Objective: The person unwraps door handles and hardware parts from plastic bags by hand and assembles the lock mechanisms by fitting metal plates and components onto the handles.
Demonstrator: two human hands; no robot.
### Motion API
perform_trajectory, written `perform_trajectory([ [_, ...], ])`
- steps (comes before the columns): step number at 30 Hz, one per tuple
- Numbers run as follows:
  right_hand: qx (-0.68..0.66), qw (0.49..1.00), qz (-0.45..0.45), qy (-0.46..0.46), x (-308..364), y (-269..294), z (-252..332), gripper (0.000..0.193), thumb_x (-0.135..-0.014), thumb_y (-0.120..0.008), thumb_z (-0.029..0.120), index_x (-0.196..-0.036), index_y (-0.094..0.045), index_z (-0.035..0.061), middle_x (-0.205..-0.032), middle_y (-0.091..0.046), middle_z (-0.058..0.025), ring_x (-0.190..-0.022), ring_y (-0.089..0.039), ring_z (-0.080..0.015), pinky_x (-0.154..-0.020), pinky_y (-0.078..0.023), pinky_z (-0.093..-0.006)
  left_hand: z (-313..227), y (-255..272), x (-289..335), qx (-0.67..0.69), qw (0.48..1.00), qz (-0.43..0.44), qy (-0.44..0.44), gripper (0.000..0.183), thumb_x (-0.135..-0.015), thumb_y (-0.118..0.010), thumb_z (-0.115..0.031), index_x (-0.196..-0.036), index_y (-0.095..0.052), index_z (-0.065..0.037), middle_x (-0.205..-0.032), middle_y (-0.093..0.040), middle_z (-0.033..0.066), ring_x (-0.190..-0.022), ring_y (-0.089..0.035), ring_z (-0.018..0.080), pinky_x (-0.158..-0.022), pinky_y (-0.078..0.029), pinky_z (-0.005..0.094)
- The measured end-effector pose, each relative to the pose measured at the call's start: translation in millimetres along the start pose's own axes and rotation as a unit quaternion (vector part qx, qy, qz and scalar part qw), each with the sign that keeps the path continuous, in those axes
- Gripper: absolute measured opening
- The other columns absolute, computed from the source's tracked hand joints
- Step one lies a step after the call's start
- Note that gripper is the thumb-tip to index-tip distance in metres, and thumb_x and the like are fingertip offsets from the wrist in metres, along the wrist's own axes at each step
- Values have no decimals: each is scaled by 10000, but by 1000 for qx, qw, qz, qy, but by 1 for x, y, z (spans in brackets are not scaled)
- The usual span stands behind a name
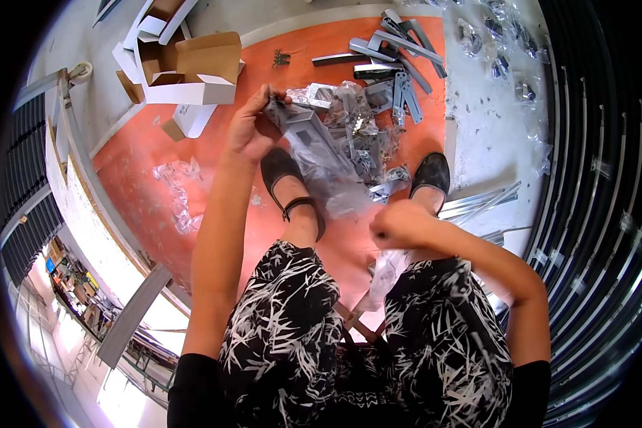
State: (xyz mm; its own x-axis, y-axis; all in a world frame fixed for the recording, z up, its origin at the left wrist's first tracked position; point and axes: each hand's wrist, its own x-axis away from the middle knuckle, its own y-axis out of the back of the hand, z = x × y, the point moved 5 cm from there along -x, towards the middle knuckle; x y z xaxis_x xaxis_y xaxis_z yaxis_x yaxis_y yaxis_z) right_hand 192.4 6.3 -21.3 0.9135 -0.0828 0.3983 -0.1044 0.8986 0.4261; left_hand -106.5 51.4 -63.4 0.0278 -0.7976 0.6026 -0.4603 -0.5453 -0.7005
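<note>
My left hand is closed, pinching the upper end of a grey metal part in a clear plastic bag. The bagged part slants down to the right beside my left shoe. My right hand is curled shut and blurred between my knees and the parts; what it holds, if anything, is hidden. Just below it, crumpled clear plastic lies between my knees. A heap of small metal fittings, some wrapped in plastic, sits between my feet, touching or close to the bagged part.
Loose grey metal plates and handles lie beyond the heap. An open white cardboard box stands far left. Bagged fittings are scattered far right, near long dark profiles. A plastic wrapper lies on the orange sheet.
</note>
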Motion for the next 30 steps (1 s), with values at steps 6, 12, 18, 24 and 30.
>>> perform_trajectory([
  [6,-109,938,-322,-68,-1,81,-6,434,-763,-789,280,-1093,-609,64,-799,-643,-86,-778,-647,-310,-693,-518,-381,13,-59,15,4,995,95,37,190,-993,-579,-210,-1037,-622,-29,-1018,-655,103,-982,-629,248,-941,-508,407],
  [12,7,952,-305,-36,-13,61,9,268,-748,-758,228,-911,-629,57,-737,-626,-111,-684,-633,-318,-614,-503,-407,23,-85,20,-94,995,22,21,265,-990,-602,-276,-1096,-636,-35,-1038,-658,62,-916,-630,184,-904,-530,384],
  [18,53,918,-388,-70,2,62,-3,235,-739,-736,201,-889,-625,57,-725,-633,-119,-655,-636,-310,-591,-504,-407,26,-53,25,-299,947,-97,-68,162,-990,-613,-228,-1027,-667,-79,-919,-650,-33,-835,-624,87,-760,-531,248],
  [24,-38,940,-311,-134,-1,39,-12,262,-792,-717,274,-883,-581,70,-733,-648,-107,-684,-648,-317,-582,-497,-429,55,-70,29,-166,984,-57,35,149,-984,-624,-235,-996,-661,-91,-902,-654,-34,-813,-622,66,-723,-523,235],
  [30,145,911,-376,-87,11,69,-15,218,-730,-698,201,-773,-519,85,-643,-590,-89,-606,-615,-295,-542,-487,-426,38,-67,25,-383,914,-89,-99,214,-992,-606,-279,-1076,-646,-86,-935,-651,-25,-827,-630,83,-735,-524,237],
])
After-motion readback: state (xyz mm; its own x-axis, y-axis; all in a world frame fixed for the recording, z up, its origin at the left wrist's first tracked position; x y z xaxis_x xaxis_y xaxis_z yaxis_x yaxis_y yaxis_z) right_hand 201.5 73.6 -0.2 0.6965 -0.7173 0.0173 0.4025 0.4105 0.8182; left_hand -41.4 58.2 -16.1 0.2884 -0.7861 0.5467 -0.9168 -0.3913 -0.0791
